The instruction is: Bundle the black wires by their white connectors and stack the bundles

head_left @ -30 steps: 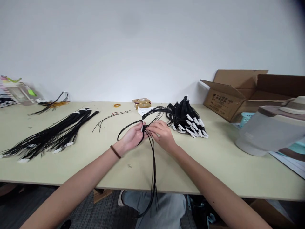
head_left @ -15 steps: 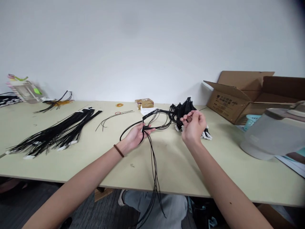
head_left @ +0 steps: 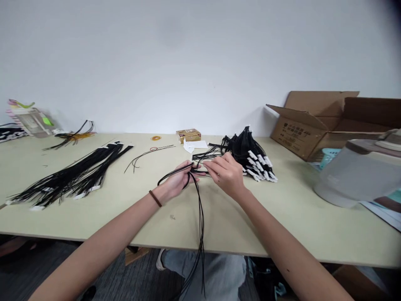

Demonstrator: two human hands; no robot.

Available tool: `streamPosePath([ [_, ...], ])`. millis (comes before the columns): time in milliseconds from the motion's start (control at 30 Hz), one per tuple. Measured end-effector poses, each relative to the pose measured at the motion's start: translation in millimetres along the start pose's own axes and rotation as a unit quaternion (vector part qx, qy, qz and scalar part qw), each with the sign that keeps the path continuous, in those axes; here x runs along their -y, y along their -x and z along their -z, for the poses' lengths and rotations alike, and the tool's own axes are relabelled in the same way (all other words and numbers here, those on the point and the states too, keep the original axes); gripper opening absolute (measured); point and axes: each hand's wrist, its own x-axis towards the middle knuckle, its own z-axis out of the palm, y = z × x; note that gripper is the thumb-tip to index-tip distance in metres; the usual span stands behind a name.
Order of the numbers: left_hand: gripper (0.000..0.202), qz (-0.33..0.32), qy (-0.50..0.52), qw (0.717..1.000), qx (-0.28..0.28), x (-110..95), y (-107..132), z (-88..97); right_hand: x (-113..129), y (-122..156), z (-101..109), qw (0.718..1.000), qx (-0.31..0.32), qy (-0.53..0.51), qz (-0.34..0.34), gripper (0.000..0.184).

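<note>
A bundle of thin black wires [head_left: 199, 209] is gripped in my left hand [head_left: 179, 180], above the middle of the table. Its loose ends hang over the front edge, and another part loops to the left of my wrist. Close on the right, my right hand [head_left: 228, 174] has its thumb and fingers pinched together at the wires; exactly which strand they hold is too small to tell. Behind my right hand lies a large heap of black wire harnesses [head_left: 242, 144] with white connectors [head_left: 259, 166].
Further black cables [head_left: 72, 175] lie spread on the left. A few loose wires [head_left: 147, 154], a yellow ring coil [head_left: 156, 138], a small brown-gold box [head_left: 188, 135] and white paper [head_left: 196, 144] sit farther back. An open carton [head_left: 297, 136] and a grey translucent container [head_left: 347, 177] stand right.
My right hand has moved left and down, from in front of the wire heap to beside my left hand. The heap's white connectors now show. My left hand keeps its grip.
</note>
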Motion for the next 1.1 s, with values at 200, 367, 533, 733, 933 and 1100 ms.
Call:
streamPosePath([
  [200,0.010,-0.015,0.007,1.000,-0.001,-0.3,0.6,-0.3,-1.4,-0.8,2.5,1.000,0.014,-0.012,-0.009,0.009],
  [367,0.015,-0.028,-0.003,1.000,0.003,0.0,0.6,-0.4,-2.2,-0.3,1.9,1.000,0.027,-0.012,-0.012,0.010],
  [533,0.014,-0.036,-0.005,0.999,0.015,0.7,1.4,-0.7,-2.7,-0.2,1.6,0.999,0.027,-0.015,-0.016,0.009],
  [733,0.015,-0.045,-0.011,0.999,0.013,1.9,1.6,-0.7,-2.4,-1.0,2.5,0.999,0.030,-0.023,-0.022,0.009],
  [933,0.015,-0.046,-0.020,0.999,0.016,1.3,1.4,-0.1,-2.0,-0.8,2.5,0.999,0.030,-0.022,-0.024,0.009],
  [1100,0.017,-0.050,-0.046,0.998,0.012,-0.9,3.5,-3.0,-2.1,-0.6,1.0,0.997,0.029,-0.046,-0.060,0.010],
])
